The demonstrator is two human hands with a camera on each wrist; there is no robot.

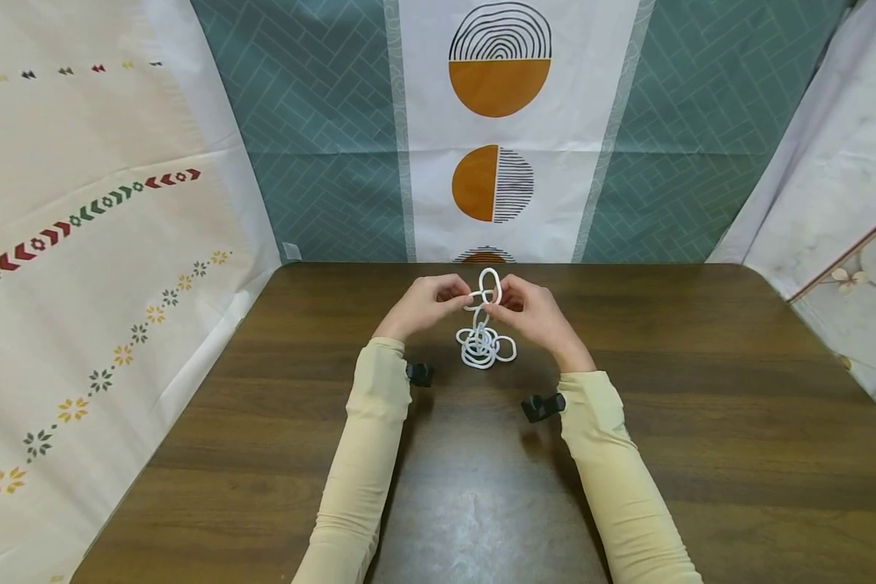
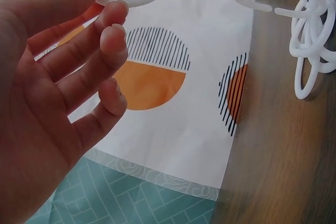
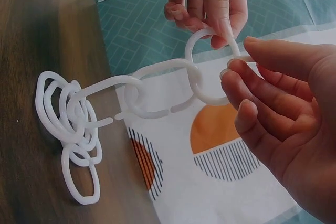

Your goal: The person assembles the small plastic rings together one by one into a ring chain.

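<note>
A chain of white plastic links hangs between both hands, its lower part lying in a pile [image 1: 479, 350] on the table. My left hand [image 1: 425, 305] pinches a round link [image 3: 191, 51] between thumb and forefinger, its other fingers loosely bent. From the right side, my right hand [image 1: 534, 315] pinches a link with thumb and fingertips, close to that round link. One upper link [image 1: 490, 271] stands upright above the fingers in the head view. Narrow gaps show in several links, such as the oval link [image 3: 107, 83] near the pile. The right fingertips hide part of the joint between links.
The brown wooden table [image 1: 263, 454] extends around the pile. A teal and white patterned cloth [image 1: 321, 162] hangs behind its far edge. Pale cloths [image 1: 80, 284] hang at the sides. Black wrist cameras [image 1: 543, 407] sit on both wrists.
</note>
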